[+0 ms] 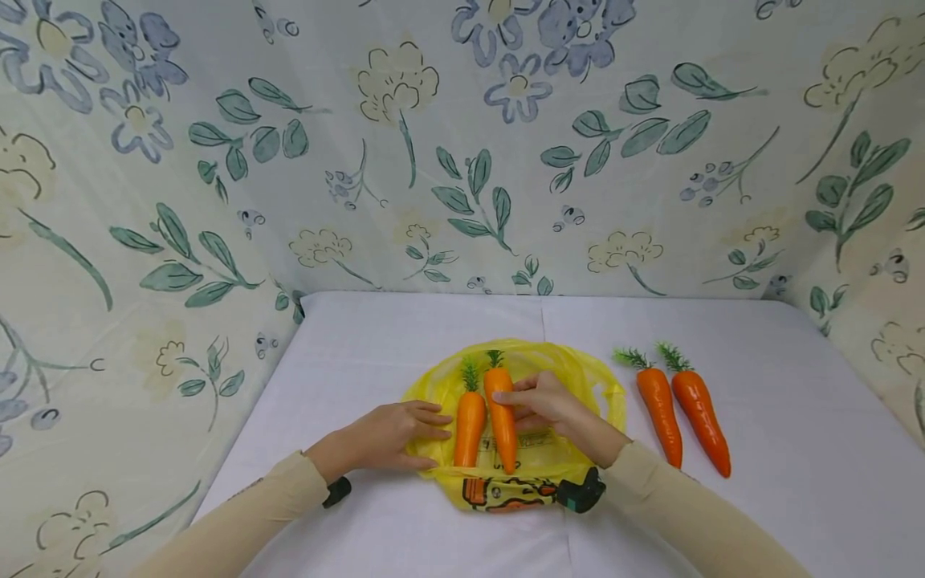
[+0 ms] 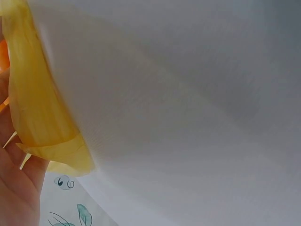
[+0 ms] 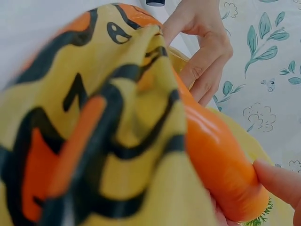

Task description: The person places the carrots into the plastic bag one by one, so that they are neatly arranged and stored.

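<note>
While the left hand (image 1: 383,437) loosely touches a yellow plastic bag (image 1: 556,360), the right hand (image 1: 552,405) pinches a tapered, green-topped orange carrot (image 1: 507,441).
It's at the bag's mouth, well in from the white table's (image 1: 347,345) far edge.

White-covered table (image 1: 795,385): yellow bag (image 1: 556,459); two orange carrots (image 1: 659,413) to right.

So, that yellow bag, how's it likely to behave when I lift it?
The yellow bag will probably flop and crumple, since its film is wrinkled. It looks thin and translucent, so it's likely light by itself and may tear.
</note>
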`<state>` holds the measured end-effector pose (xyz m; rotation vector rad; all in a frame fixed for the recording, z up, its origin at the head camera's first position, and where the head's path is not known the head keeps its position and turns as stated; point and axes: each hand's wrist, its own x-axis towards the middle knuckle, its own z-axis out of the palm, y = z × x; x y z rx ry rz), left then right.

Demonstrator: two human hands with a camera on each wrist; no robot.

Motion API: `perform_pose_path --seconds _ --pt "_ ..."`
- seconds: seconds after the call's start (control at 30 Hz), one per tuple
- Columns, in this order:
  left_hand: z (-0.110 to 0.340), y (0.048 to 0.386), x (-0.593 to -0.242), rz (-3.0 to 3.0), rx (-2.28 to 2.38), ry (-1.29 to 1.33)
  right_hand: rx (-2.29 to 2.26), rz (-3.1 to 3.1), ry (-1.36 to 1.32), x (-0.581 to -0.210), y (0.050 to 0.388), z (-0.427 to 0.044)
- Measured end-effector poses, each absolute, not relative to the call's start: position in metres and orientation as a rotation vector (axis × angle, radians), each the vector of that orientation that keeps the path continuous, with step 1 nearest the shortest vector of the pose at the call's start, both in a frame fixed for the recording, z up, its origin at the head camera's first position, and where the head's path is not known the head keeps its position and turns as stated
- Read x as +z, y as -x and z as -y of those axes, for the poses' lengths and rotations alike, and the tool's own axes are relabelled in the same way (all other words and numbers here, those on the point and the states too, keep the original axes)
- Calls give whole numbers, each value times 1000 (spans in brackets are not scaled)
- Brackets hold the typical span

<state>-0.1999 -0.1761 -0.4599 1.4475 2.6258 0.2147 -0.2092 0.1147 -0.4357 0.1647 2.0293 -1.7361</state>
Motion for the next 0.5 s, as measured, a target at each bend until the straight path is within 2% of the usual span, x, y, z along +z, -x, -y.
perform_pose_path --seconds 0.5 --pt "177 200 -461 -2626 244 -1445 -1767 -2020 -179 -439 207 -110"
